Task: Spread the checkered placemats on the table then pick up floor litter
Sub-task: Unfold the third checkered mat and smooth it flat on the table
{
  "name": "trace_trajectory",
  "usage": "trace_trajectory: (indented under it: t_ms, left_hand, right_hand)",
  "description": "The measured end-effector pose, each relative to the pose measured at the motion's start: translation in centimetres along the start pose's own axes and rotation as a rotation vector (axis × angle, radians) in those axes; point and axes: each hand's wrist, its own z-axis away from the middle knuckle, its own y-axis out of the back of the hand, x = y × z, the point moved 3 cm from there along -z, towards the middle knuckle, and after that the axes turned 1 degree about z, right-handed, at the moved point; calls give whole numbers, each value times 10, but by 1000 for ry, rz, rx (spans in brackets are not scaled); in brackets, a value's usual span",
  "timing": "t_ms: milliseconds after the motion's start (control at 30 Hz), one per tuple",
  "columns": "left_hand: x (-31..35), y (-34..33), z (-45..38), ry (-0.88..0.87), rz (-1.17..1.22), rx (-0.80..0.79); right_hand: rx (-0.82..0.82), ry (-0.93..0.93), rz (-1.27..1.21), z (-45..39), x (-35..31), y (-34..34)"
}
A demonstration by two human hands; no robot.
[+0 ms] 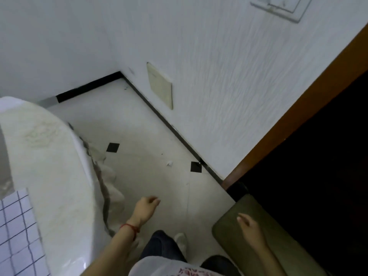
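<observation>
On the pale floor tiles (151, 124) near the wall, small white scrap of litter (169, 163), checkered placemat (19, 234) on the round table (59, 166) at left, left hand (146, 208) loosely curled and empty, right hand (250, 226) fingers apart over a green cushion (235, 244).

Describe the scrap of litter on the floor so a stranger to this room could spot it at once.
Start at the white textured wall and follow its dark baseboard down to the pale floor. Two black diamond tiles sit there; the litter lies between them, nearer the right one. It is a small crumpled whitish scrap, raised and irregular, unlike the flat black diamonds.
</observation>
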Motion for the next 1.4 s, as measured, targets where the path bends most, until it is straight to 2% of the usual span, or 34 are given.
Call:
trace_trajectory:
  t_ms: [167, 333, 533, 767, 1033, 1267, 1400]
  left_hand:
    - [51, 41, -64, 13, 113, 78]
    - [54, 68, -113, 124, 241, 149]
    - [28, 91, -141, 371, 443, 295]
    - [22, 123, -152, 466, 656, 453]
    - [25, 212, -233, 416, 674, 467]
    - [49, 352, -302, 310, 602, 473]
    - [58, 427, -323, 266, 642, 579]
  right_hand:
    - [-99, -2, 88, -62, -58, -6]
    - [-219, 30, 229, -141, -133, -22]
    - [-395, 240, 420, -232, -266, -50]
    - [-559, 467, 575, -286, -428, -121]
    - [-618, 505, 679, -316, -520, -228]
    - [-618, 533, 702, -324, -607, -298]
    - [-657, 567, 689, -323, -658, -336]
